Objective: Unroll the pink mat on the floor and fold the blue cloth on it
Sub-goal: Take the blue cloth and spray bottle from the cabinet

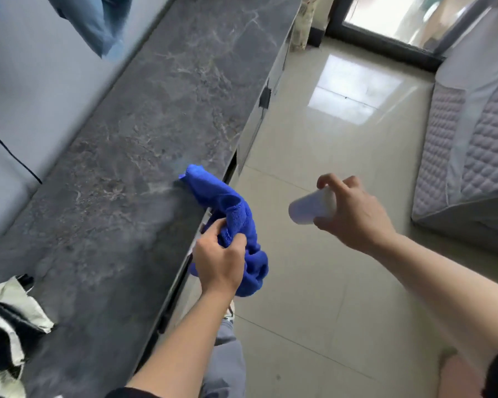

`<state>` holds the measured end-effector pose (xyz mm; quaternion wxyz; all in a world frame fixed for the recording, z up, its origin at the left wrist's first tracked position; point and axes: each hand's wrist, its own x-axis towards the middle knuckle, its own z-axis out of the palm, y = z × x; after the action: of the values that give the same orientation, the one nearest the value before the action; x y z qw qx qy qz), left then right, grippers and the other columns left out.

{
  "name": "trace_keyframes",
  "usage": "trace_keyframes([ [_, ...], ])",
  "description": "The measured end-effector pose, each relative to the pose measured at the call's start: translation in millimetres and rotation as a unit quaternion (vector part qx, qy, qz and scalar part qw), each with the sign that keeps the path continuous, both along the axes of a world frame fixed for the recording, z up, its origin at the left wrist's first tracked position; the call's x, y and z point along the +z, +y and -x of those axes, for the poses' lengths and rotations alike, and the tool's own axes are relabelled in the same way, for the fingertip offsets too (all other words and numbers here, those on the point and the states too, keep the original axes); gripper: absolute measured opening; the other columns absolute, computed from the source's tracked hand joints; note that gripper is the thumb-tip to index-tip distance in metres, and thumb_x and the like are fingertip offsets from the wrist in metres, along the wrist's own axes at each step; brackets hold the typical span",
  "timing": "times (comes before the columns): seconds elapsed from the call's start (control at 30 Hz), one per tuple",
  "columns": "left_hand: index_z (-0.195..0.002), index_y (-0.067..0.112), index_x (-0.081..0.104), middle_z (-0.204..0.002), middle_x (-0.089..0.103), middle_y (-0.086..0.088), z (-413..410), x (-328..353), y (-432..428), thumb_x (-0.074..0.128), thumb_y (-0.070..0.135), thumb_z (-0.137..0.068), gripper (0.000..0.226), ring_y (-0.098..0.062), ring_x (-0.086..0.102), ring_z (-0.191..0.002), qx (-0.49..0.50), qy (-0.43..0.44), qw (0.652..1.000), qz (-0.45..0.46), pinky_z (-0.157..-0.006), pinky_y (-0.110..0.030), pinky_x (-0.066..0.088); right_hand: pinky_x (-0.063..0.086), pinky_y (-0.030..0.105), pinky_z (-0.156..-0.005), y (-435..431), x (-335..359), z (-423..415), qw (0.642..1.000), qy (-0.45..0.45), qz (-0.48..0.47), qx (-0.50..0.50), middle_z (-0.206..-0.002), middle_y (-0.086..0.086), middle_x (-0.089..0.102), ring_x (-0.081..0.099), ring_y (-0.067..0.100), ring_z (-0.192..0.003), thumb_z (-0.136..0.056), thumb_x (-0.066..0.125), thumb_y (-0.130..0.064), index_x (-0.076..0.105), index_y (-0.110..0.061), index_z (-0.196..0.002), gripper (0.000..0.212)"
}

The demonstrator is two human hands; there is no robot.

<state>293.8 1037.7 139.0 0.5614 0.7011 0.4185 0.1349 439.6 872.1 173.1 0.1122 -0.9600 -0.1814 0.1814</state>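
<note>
At the far left a crumpled black-and-cream fabric piece (3, 326) lies on the near end of your long dark grey marble-patterned counter (121, 145), whose smooth top is otherwise bare up to the pale wall. Your left hand (217, 261) is clenched around the bright blue plush cloth (227, 214) right at the counter's front edge; one end of the cloth trails onto the stone top, and the rest bunches and hangs below your fist. Beyond the edge, the glossy beige tiled floor (328, 268) runs open toward a dark-framed glass door (391, 18). Your right hand (354, 211) hovers over that floor, fingers wrapped around a white cylindrical plastic bottle (311, 206). At the far right stands a grey quilted mattress (477, 139). The pink mat is out of sight.
</note>
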Motion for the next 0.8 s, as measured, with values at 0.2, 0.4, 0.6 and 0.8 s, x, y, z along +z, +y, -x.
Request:
trace_keyframes([
  [0.2,-0.063,0.014,0.052,-0.054,0.05,0.008,13.6,5.7,-141.2,0.05,0.015,-0.064,0.002,-0.013,0.044,-0.054,0.008,-0.037,0.999,-0.036,-0.058,-0.029,0.041,0.048,0.035,-0.064,-178.2,3.7,33.1,0.999,-0.008,-0.005,-0.041,-0.104,0.006,0.045,0.055,0.036,-0.068,-0.067,0.076,-0.034,0.041,-0.037,-0.115,0.06],
  [0.4,-0.087,0.021,0.055,-0.089,0.062,-0.007,17.3,-33.9,-314.8,0.052,0.01,-0.076,0.015,-0.022,0.053,-0.078,0.017,-0.038,0.998,-0.046,-0.07,-0.028,0.042,0.051,0.037,-0.066,-359.8,-40.7,78.1,0.995,0.019,-0.017,-0.095,-0.105,0.002,0.041,0.059,0.037,-0.07,-0.067,0.074,-0.034,0.043,-0.036,-0.114,0.057],
  [0.6,-0.094,0.025,0.054,-0.102,0.061,-0.01,15.6,-121.0,-419.9,0.053,0.008,-0.088,0.018,-0.023,0.057,-0.09,-0.039,-0.057,0.997,-0.033,-0.086,-0.038,0.048,0.045,0.032,-0.059,-477.3,-146.8,118.4,0.984,0.052,0.02,-0.167,-0.105,-0.001,0.039,0.056,0.032,-0.066,-0.071,0.07,-0.033,0.04,-0.04,-0.111,0.051],
  [0.8,-0.094,0.03,0.055,-0.094,0.061,0.003,2.8,-233.6,-489.4,0.053,0.009,-0.086,0.022,-0.012,0.058,-0.085,-0.075,-0.094,0.993,0.006,-0.082,-0.028,0.049,0.043,0.031,-0.059,-551.9,-291.4,153.2,0.976,0.076,0.06,-0.193,-0.105,0.0,0.038,0.056,0.031,-0.066,-0.072,0.066,-0.031,0.038,-0.039,-0.11,0.048],
])
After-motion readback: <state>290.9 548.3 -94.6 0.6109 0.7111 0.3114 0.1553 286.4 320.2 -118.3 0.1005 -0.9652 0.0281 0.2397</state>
